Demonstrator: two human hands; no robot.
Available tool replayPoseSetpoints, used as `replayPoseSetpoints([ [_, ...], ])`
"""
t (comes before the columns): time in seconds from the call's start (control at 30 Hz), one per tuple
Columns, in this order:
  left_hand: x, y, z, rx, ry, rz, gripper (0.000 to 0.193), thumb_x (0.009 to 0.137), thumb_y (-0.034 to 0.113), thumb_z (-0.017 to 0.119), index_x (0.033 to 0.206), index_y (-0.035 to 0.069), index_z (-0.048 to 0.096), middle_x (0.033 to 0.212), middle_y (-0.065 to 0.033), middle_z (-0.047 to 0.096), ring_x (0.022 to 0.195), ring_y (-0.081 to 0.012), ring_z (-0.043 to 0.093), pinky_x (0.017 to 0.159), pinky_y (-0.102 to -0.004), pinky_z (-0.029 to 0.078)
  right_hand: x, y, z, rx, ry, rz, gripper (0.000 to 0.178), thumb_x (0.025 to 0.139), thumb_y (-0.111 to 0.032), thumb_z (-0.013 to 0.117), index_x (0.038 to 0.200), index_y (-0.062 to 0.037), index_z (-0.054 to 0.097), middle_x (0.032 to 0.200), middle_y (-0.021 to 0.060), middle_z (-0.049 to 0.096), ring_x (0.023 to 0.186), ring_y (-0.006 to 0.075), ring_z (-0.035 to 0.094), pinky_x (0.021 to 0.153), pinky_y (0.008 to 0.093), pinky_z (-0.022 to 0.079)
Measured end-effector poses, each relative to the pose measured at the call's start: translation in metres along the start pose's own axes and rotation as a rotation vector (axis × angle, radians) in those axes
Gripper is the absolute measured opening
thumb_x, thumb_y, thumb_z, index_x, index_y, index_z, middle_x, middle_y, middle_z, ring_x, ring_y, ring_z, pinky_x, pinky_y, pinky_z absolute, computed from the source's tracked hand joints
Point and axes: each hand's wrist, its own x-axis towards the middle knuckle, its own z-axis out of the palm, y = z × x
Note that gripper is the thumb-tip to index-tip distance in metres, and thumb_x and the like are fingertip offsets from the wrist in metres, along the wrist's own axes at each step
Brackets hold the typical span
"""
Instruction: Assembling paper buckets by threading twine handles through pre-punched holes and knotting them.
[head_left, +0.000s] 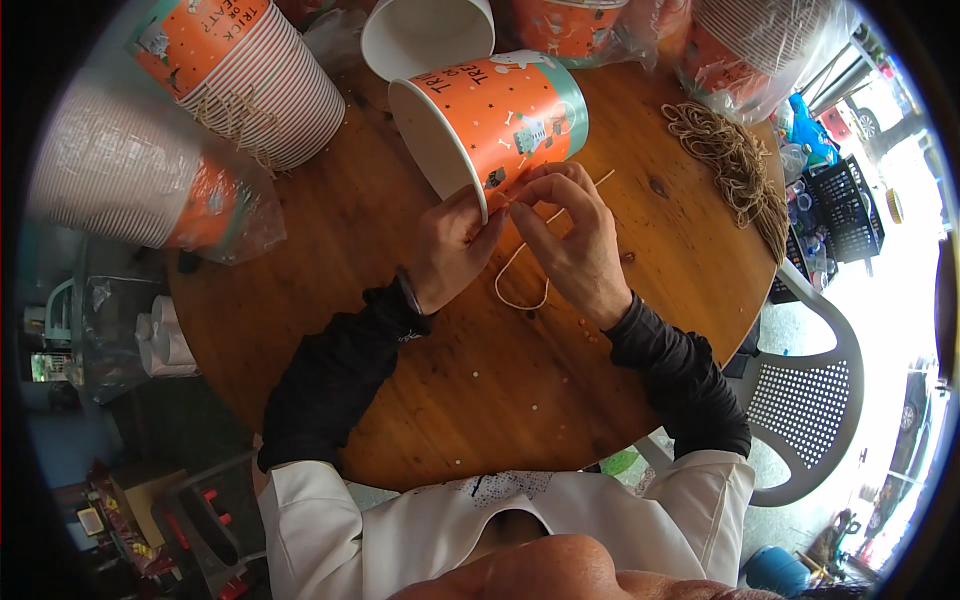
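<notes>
An orange paper bucket (515,115) with a white inside and a teal base band lies on its side on the round wooden table, its mouth turned to the left. My left hand (450,250) is closed on the bucket's near rim, thumb toward the outer wall. Right beside it my right hand (575,240) pinches at the same wall, fingertips almost meeting the left thumb. A thin beige cord (524,306) runs from under the right fingers, loops on the table and shows a free end beyond that hand. What sits between the fingertips is mostly hidden.
Nested bucket stacks (270,90) stand at the far left, a bagged stack (130,170) beside them. A white-lined bucket (428,38) and more bagged buckets (750,45) line the far side. A cord bundle (735,165) lies at the right edge, near a plastic chair (800,400).
</notes>
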Motion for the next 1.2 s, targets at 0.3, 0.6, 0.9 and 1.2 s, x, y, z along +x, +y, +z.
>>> replayPoseSetpoints([
  [0.3, -0.001, -0.004, 0.002, -0.043, -0.007, -0.045, 0.013, 0.088, 0.000, 0.063, 0.101, -0.002, 0.062, 0.092, -0.0146, 0.064, 0.073, -0.0227, 0.066, 0.060, -0.0306, 0.052, 0.001, -0.004, 0.001, -0.039, -0.003, -0.045, 0.012, 0.078, -0.006, 0.069, 0.088, -0.0036, 0.063, 0.104, 0.0127, 0.058, 0.103, 0.0317, 0.054, 0.090, 0.0401, 0.046],
  [0.6, 0.003, 0.010, 0.002, -0.150, 0.036, 0.005, 0.026, 0.088, -0.001, 0.060, 0.114, -0.003, 0.054, 0.094, -0.0139, 0.066, 0.085, -0.0221, 0.068, 0.071, -0.0307, 0.054, 0.002, -0.006, 0.000, -0.074, -0.014, -0.069, 0.010, 0.077, -0.005, 0.067, 0.086, -0.0046, 0.062, 0.106, 0.0121, 0.057, 0.105, 0.0320, 0.053, 0.089, 0.0400, 0.046],
  [0.9, -0.003, -0.001, 0.000, -0.288, -0.014, -0.071, 0.027, 0.095, 0.002, 0.054, 0.122, -0.002, 0.049, 0.100, -0.0117, 0.064, 0.089, -0.0150, 0.063, 0.073, -0.0277, 0.050, 0.005, 0.000, -0.002, -0.088, -0.010, -0.092, 0.011, 0.079, -0.005, 0.065, 0.088, -0.0040, 0.061, 0.098, 0.0122, 0.059, 0.096, 0.0317, 0.057, 0.084, 0.0394, 0.048],
  [1.2, 0.002, 0.014, -0.021, -0.247, 0.205, 0.049, 0.022, 0.102, 0.016, 0.046, 0.088, 0.001, 0.055, 0.079, -0.0036, 0.055, 0.067, -0.0120, 0.049, 0.065, -0.0261, 0.041, 0.007, -0.012, -0.016, 0.048, -0.064, -0.232, 0.014, 0.081, 0.001, 0.067, 0.093, -0.0026, 0.061, 0.102, 0.0124, 0.060, 0.098, 0.0280, 0.060, 0.082, 0.0360, 0.050],
])
